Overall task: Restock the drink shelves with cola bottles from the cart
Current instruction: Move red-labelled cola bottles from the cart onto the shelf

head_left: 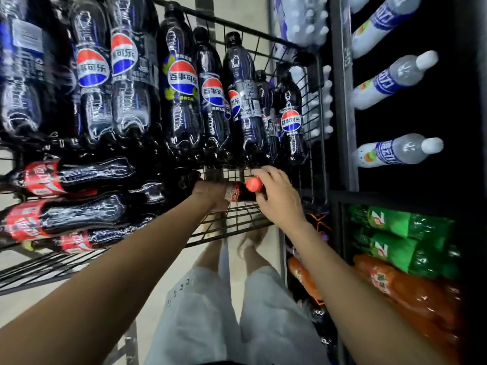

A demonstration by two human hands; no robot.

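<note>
Both hands held one red-capped cola bottle (241, 192) at the wire cart's (232, 227) near edge: left hand (210, 192) wrapped its body, right hand (276, 193) pinched its neck. Many colas remained in the cart; restocking looked far from finished.

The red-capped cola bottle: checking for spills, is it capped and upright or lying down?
Capped and lying down: the red-capped cola bottle lies sideways, held between left hand and right hand.
</note>
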